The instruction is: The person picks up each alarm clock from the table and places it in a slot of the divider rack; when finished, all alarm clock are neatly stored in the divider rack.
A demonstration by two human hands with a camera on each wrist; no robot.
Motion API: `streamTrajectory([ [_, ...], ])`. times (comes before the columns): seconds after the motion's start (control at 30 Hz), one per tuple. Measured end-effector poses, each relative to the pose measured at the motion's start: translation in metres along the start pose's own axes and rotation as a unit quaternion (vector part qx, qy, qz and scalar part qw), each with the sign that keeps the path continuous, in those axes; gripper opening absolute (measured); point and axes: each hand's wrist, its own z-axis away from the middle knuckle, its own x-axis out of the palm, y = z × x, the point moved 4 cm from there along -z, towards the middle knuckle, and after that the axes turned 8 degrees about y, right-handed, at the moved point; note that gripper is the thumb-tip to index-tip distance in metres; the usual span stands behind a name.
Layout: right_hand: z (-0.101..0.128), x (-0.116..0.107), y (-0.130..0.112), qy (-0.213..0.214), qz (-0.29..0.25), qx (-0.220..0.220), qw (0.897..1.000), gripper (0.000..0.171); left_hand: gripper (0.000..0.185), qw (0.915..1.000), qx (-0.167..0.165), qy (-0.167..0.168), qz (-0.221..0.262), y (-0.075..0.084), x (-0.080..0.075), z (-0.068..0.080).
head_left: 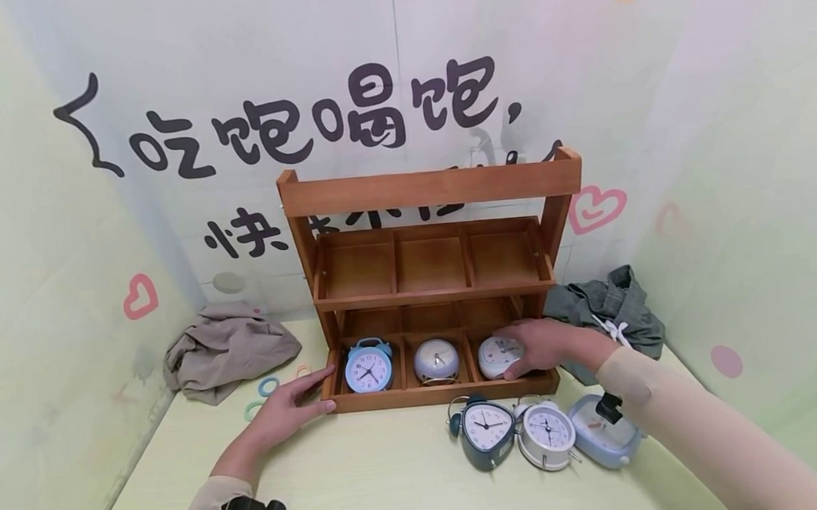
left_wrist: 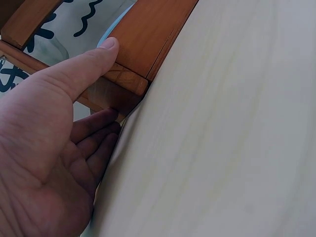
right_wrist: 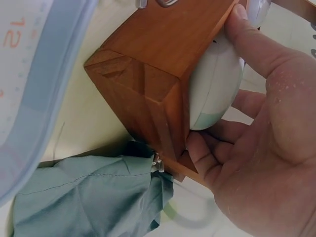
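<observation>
White clock (head_left: pixel 495 358) — in the right compartment of the rack's lower tier. Rounded, smooth white body; a pale green patch at its edge, seen close in the right wrist view. Light face with dark hands and small coloured marks, partly covered by fingers; the time cannot be read.

Right hand (head_left: pixel 541 342) clamped on it: fingers bent over the top and far side, thumb low at the near side. The thumb lies by the rack's front edge too.

Left hand (head_left: pixel 281 404) at the rack's front left corner, thumb and fingers apart and fairly straight. Thumb touches the front board, fingers set along the end.

Rack (head_left: pixel 444 396): reddish-brown wood, visible grain, a plain bar across the top. Upper tier split into three compartments, lower tier likewise. Lower left compartment holds a blue clock (head_left: pixel 369 369), round, white-faced, with a handle on top; the middle one a lavender clock (head_left: pixel 436 361), rounded with a pale face.

On the surface (head_left: pixel 378 464), before the rack's right end: a teal clock (head_left: pixel 487 426), rounded-triangular; a bell clock (head_left: pixel 546 430), white, beside it; a pale blue clock (head_left: pixel 602 441), partly hidden by the right wrist. Brown cloth (head_left: pixel 229 353) bunched left, green cloth (head_left: pixel 643 316) right.
</observation>
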Motion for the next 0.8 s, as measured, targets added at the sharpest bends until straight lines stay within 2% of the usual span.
streamTrajectory([
  [0.4,0.0031,0.0019,0.0040,0.006,-0.037,0.000,0.999,0.089,0.072,1.0000,0.001,0.001,-0.003,-0.0004,-0.0002,-0.0005],
  [0.57,0.0046,0.0025,0.0041,0.005,-0.041,-0.006,0.999,0.081,0.071,1.0000,0.003,0.001,-0.009,0.0010,-0.0012,0.0001],
  [0.8,0.0072,0.0021,0.0028,0.021,-0.036,-0.022,0.999,0.081,0.070,0.9999,0.007,0.002,-0.007,0.0001,-0.0007,0.0002],
])
